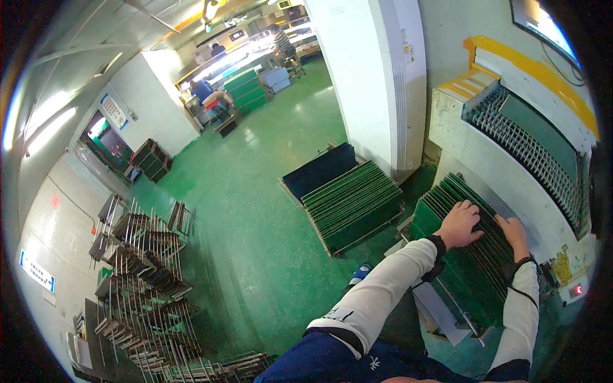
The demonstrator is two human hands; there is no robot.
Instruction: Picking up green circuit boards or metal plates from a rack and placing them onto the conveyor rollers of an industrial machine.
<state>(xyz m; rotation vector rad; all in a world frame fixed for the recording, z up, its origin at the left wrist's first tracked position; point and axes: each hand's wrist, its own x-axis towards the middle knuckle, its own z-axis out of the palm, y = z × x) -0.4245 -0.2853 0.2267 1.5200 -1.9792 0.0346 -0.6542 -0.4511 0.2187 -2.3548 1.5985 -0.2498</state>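
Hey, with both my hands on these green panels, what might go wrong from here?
The green panels stand packed closely together, so your left hand might catch more than one, or their faces could rub.

Your right hand is close to the white roller machine, so a sideways move could knock your knuckles or a panel against it.

Your blue shoe is near the second panel rack on the floor, so you might bump it.

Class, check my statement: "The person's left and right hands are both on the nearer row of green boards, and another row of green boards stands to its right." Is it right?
Not quite: the other row stands to the left of the nearer row, as the head view shows. The left hand and right hand are on the nearer one.
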